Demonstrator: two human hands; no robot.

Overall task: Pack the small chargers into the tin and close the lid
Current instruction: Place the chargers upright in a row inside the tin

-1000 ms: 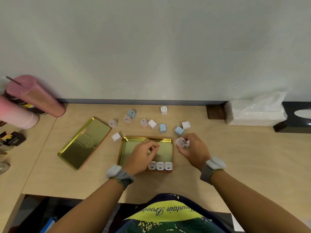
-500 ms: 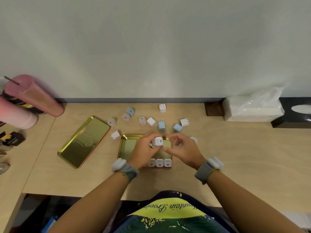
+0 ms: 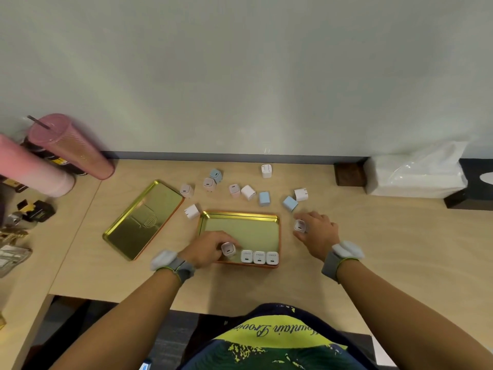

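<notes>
Open tin (image 3: pixel 240 215) at table (image 3: pixel 386 236) centre – three white chargers (image 3: pixel 259 257) lined along near wall. Left hand (image 3: pixel 209 248) pinching pale charger (image 3: pixel 228 249) inside tin, left of that row. Right hand (image 3: pixel 316 232) just right of tin, curled round another charger (image 3: pixel 299 225). Lid (image 3: pixel 144 218) lying left – loose chargers (image 3: pixel 248 192) scattered beyond.

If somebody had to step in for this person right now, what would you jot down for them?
Left hand: setting a charger into the tin, beside the three chargers lined along its near wall.
Right hand: on the table right of the tin, holding another charger.
Done: three packed, a fourth going in.
Left: about ten loose chargers on the table behind the tin, then fit the lid, lying upside down to the left.
</notes>
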